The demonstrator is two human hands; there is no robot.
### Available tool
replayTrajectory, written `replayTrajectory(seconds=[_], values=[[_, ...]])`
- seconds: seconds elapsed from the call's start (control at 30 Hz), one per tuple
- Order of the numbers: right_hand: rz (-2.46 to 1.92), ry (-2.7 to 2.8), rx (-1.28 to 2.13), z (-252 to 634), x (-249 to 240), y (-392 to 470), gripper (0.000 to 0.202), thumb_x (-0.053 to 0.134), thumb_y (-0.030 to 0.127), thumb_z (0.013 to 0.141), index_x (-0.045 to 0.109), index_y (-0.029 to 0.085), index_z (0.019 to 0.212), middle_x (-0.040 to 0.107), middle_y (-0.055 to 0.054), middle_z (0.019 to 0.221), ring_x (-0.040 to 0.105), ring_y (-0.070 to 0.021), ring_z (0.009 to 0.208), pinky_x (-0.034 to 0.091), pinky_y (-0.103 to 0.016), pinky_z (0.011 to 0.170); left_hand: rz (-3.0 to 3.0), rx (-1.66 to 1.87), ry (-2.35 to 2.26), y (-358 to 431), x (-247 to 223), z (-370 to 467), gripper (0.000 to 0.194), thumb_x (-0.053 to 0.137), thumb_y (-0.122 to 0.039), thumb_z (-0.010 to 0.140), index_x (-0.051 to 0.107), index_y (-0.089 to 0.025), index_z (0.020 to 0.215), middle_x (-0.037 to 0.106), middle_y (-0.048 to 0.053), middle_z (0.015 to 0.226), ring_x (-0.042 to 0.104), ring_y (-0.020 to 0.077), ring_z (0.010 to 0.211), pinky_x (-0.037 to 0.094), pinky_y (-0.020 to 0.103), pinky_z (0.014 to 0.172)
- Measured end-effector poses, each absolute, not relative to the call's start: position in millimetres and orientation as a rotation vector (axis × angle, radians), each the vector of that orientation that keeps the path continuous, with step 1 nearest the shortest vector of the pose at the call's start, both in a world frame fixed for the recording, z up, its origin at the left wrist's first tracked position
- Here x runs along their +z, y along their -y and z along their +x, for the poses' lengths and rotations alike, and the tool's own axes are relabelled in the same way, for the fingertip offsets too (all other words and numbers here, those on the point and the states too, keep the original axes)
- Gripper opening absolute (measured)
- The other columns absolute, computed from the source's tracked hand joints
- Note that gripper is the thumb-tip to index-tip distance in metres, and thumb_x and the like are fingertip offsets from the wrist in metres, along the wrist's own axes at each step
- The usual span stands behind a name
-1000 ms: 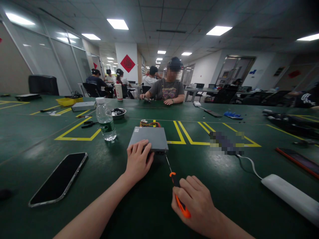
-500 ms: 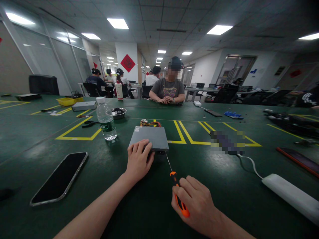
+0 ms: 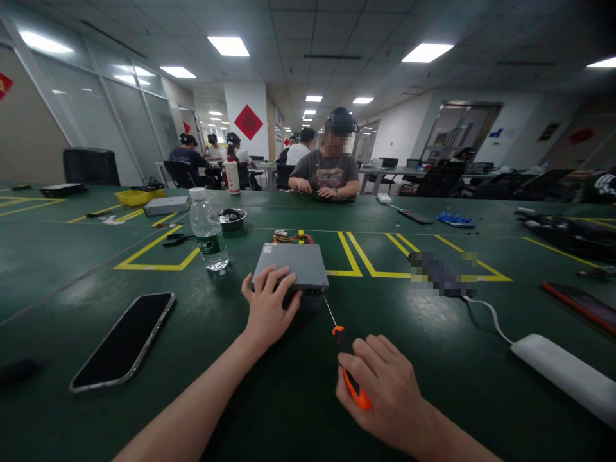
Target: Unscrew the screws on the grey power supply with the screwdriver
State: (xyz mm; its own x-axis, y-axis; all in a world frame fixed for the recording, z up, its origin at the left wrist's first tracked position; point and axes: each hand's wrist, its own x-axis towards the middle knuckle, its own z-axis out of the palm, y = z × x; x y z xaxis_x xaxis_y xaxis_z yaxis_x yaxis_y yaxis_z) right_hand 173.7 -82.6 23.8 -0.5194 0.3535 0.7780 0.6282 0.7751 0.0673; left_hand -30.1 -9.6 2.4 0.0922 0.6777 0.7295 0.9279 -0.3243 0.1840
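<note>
A grey metal box [image 3: 301,262] with a bundle of coloured wires [image 3: 292,238] at its far side lies on the green table [image 3: 269,410]. Spread fingers of my left hand [image 3: 270,305] rest on the box's near left part, with the thumb at its front face. My right hand [image 3: 385,385] is closed around the orange and black handle of a screwdriver [image 3: 339,340]. The screwdriver's thin shaft points up and left, and its tip is at the box's near right corner. Whether the tip sits in a screw is too small to tell.
A water bottle [image 3: 209,234] and a metal bowl [image 3: 231,219] stand left of the box. A black phone [image 3: 126,340] lies at the near left. To the right are a white power strip [image 3: 563,372] with a cable and a red-edged phone [image 3: 580,307]. A person [image 3: 325,170] sits opposite.
The view has shifted slightly, so the table items appear a little further right. My left fingers are spread a bit wider on the box. My right hand's grip on the handle has turned slightly.
</note>
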Motion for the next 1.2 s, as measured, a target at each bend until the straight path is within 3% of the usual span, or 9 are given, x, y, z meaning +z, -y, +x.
replayTrajectory(seconds=[0.23,0.47,0.57,0.67,0.8,0.9,1.1,1.2], values=[[-0.728,2.212,-0.514,175.8,27.7,80.8,0.018,0.05,0.029,0.086,0.058,0.014,0.084,0.054,-0.002,0.063,0.047,-0.0142,0.054,0.034,-0.028,0.052,-2.051,-1.121,1.611,10.5,1.8,-27.0,0.026,0.054,-0.029,0.081,0.056,-0.026,0.106,0.058,0.007,0.117,0.043,0.0287,0.114,0.032,0.048,0.088],[-0.715,2.198,-0.514,175.6,22.9,81.2,0.01,0.048,0.011,0.08,0.055,0.017,0.077,0.052,-0.001,0.062,0.045,-0.0142,0.055,0.033,-0.028,0.054,-2.047,-1.101,1.636,10.5,2.5,-26.7,0.025,0.055,-0.03,0.08,0.056,-0.026,0.105,0.058,0.007,0.117,0.043,0.0291,0.114,0.033,0.048,0.084],[-0.711,2.223,-0.501,174.9,23.5,81.2,0.007,0.05,0.017,0.08,0.056,0.017,0.078,0.053,-0.003,0.065,0.047,-0.0158,0.059,0.035,-0.029,0.055,-2.045,-1.092,1.644,9.9,2.0,-27.1,0.025,0.055,-0.031,0.081,0.056,-0.026,0.105,0.057,0.006,0.118,0.042,0.029,0.114,0.033,0.048,0.084],[-0.725,2.205,-0.481,176.8,25.1,78.5,0.016,0.052,0.029,0.084,0.056,0.013,0.086,0.055,-0.003,0.065,0.048,-0.0146,0.056,0.036,-0.029,0.053,-2.052,-1.096,1.641,9.5,1.6,-27.3,0.025,0.055,-0.032,0.081,0.056,-0.027,0.105,0.057,0.006,0.118,0.043,0.0291,0.114,0.032,0.048,0.084],[-0.715,2.141,-0.43,177.1,25.3,76.5,0.006,0.048,0.016,0.085,0.053,0.013,0.086,0.053,0.0,0.061,0.045,-0.011,0.049,0.035,-0.026,0.05,-2.053,-1.113,1.643,9.0,0.9,-27.7,0.025,0.055,-0.031,0.081,0.055,-0.027,0.105,0.057,0.006,0.118,0.042,0.0284,0.115,0.032,0.047,0.085],[-0.704,2.164,-0.445,175.0,24.9,78.5,0.01,0.047,0.01,0.081,0.056,0.015,0.082,0.052,-0.001,0.062,0.046,-0.0131,0.055,0.037,-0.028,0.055,-2.053,-1.105,1.647,8.9,0.6,-28.1,0.025,0.054,-0.032,0.081,0.055,-0.027,0.106,0.057,0.006,0.119,0.042,0.0283,0.115,0.032,0.047,0.085],[-0.712,2.211,-0.472,176.5,27.9,80.3,0.017,0.05,0.029,0.085,0.058,0.014,0.087,0.055,-0.002,0.064,0.047,-0.0146,0.056,0.037,-0.029,0.054,-2.051,-1.105,1.654,8.7,0.2,-27.8,0.026,0.054,-0.031,0.081,0.055,-0.027,0.107,0.057,0.005,0.118,0.042,0.0275,0.115,0.031,0.046,0.086],[-0.714,2.146,-0.44,176.9,27.6,79.6,0.012,0.049,0.021,0.086,0.054,0.011,0.09,0.055,-0.001,0.063,0.047,-0.0124,0.051,0.036,-0.027,0.052,-2.044,-1.111,1.652,8.1,-0.2,-27.4,0.025,0.054,-0.031,0.081,0.056,-0.027,0.106,0.058,0.005,0.118,0.042,0.0269,0.114,0.031,0.045,0.086]])
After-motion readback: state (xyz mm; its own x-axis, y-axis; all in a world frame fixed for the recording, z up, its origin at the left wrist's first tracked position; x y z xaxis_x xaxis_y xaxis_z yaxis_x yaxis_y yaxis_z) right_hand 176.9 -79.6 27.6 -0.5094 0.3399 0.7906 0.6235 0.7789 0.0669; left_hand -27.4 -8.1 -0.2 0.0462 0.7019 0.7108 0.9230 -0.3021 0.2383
